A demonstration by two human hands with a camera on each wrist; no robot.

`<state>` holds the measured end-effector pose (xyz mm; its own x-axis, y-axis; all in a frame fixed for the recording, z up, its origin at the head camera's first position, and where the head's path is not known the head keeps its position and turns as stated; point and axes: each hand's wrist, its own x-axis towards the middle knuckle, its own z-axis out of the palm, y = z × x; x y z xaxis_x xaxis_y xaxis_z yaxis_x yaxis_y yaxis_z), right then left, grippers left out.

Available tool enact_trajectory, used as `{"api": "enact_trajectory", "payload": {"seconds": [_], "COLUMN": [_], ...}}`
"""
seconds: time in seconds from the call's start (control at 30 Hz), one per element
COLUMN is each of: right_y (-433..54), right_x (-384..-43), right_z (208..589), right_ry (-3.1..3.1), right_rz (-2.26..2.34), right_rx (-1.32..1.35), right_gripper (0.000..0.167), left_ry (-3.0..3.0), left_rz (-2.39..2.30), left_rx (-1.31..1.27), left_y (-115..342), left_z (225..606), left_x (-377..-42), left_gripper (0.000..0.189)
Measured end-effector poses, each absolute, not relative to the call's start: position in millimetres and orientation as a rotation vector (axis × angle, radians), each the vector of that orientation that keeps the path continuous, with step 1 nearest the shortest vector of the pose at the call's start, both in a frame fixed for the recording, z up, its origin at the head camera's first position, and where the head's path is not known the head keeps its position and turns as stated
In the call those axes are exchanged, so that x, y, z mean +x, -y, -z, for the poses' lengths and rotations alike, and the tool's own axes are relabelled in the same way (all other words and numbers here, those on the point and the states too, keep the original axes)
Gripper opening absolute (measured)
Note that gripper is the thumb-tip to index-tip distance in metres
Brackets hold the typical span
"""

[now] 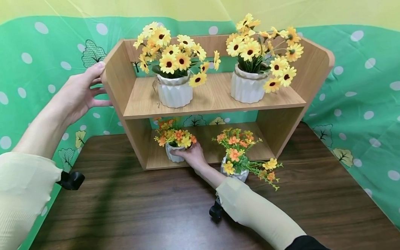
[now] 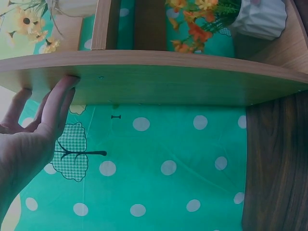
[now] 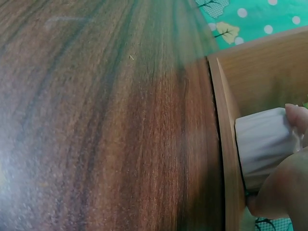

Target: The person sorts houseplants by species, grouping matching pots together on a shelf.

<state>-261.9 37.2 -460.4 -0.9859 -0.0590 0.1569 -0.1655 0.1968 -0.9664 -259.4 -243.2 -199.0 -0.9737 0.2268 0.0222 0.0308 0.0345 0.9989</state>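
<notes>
A two-tier wooden shelf [image 1: 210,105] stands on the table. My left hand [image 1: 81,91] rests on its left side panel [image 2: 159,82], thumb at the front edge and fingers fairly straight against the outer face. On the lower tier, at the left, my right hand [image 1: 195,155] grips a small white flowerpot [image 3: 264,144] with orange and yellow artificial flowers [image 1: 175,134]. The pot's base sits at the board, close to the front edge in the right wrist view. Another white pot [image 1: 244,174] with orange and yellow flowers stands just right of my right forearm, in front of the shelf.
On the upper tier are two white ribbed pots, one left [image 1: 175,91] and one right [image 1: 248,85], both full of yellow daisies. Flower sprays [image 1: 268,170] trail over the dark wooden table [image 1: 150,218]. Green dotted cloth [image 1: 364,93] hangs behind.
</notes>
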Motion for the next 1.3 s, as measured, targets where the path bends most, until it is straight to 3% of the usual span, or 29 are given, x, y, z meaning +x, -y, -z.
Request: {"api": "enact_trajectory", "payload": {"seconds": [1.3], "right_y": [-37.9], "right_x": [-261.2], "right_z": [466.9], "right_ry": [2.372], "right_rz": [-1.924], "right_rx": [0.194], "right_gripper": [0.069], "left_ry": [-2.169], "left_rz": [-2.070], "left_rx": [0.268], "left_y": [240.9], "left_z": [199.5], "left_x": [-257.1], "left_gripper": [0.065]}}
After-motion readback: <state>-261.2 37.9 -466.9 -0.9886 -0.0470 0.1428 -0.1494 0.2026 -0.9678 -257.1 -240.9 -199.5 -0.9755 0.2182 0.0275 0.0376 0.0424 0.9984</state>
